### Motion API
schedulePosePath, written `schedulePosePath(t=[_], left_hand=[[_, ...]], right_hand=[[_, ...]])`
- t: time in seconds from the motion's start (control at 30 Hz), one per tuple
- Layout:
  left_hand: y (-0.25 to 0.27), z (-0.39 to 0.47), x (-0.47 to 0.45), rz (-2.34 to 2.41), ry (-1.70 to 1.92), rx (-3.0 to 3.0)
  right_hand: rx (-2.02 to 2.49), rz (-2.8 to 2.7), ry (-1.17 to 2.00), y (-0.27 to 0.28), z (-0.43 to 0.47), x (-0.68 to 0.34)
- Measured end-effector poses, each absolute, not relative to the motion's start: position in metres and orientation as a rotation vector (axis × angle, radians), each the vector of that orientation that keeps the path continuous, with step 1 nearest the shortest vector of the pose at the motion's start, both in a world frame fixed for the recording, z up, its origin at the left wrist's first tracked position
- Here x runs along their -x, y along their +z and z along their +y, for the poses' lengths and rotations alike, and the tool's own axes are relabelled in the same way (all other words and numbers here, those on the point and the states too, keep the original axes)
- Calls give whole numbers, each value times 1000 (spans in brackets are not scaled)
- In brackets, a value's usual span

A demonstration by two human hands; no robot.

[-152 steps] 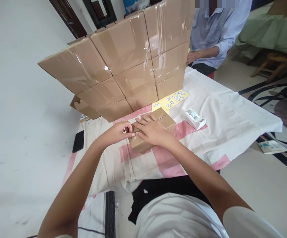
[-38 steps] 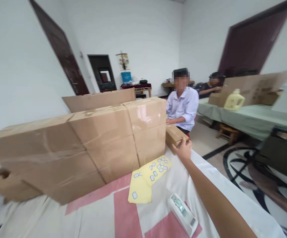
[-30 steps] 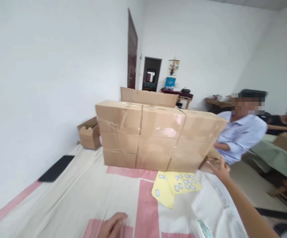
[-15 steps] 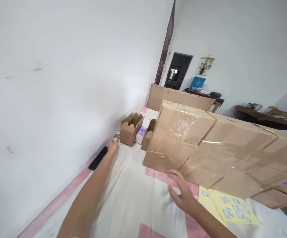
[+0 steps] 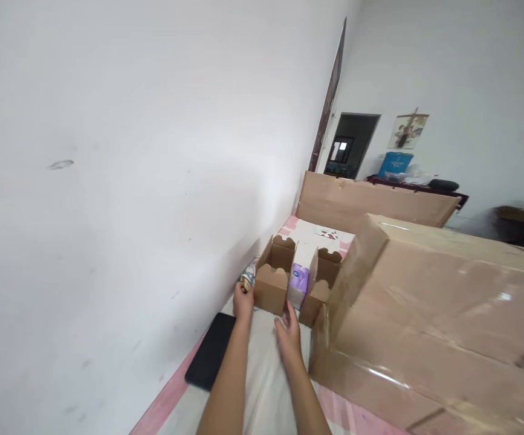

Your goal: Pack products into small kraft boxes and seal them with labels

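Note:
My left hand (image 5: pixel 243 302) is closed at the near end of a small patterned packet (image 5: pixel 248 277), which lies between the white wall and an open cardboard box (image 5: pixel 271 289). The packet's kind is unclear. My right hand (image 5: pixel 290 332) has its thumb and fingers apart, fingertips close to the box's front right corner; contact cannot be made out. A purple and white tissue pack (image 5: pixel 298 279) stands to the right of that box. Beyond it is a second open cardboard box (image 5: pixel 315 301), partly hidden by large taped cartons.
Large taped cardboard cartons (image 5: pixel 425 302) fill the right side. A black flat tablet-like object (image 5: pixel 211 351) lies by the wall (image 5: pixel 130 181) on the pink and white cloth (image 5: pixel 268 368). An upright cardboard panel (image 5: pixel 370 202) stands at the far end.
My view has moved closer to the small boxes. My right hand has come from beside the large cartons to the left box's front. My left hand remains by the packet.

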State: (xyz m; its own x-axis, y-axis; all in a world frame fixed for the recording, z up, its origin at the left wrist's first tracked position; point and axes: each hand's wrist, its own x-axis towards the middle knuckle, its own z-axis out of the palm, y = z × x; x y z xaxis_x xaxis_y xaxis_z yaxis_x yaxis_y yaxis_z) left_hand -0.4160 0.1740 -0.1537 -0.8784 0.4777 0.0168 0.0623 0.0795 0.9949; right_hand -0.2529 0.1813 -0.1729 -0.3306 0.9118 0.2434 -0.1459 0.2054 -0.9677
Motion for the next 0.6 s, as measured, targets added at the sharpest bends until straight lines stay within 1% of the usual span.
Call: schedulePosePath(t=[0.13,0.3,0.4,0.47,0.5,0.53,0.6], left_hand=[[-149,187,423,2087,1944,-725],[-110,164,414,1893,1971,-1066],[-71,117,397,1794,2038,-1198],[-47,76,389,1711,2062,-1298],[-38,53,389,1656,2064,-1302],[-30,29,392,1664,2050,-1292],[-19,-22,400,1836,2080,-1281]], right_hand=[[754,-1519,1280,-163,196,257],[681,-1407,1372,-150,183,253],[531,-1536,1266,-126,153,238],[287,-1833,1049,-97,128,228],[200,-1883,981,-80,114,222],[136,-1907,925,-64,99,215],[57,-1947,843,-38,66,200]])
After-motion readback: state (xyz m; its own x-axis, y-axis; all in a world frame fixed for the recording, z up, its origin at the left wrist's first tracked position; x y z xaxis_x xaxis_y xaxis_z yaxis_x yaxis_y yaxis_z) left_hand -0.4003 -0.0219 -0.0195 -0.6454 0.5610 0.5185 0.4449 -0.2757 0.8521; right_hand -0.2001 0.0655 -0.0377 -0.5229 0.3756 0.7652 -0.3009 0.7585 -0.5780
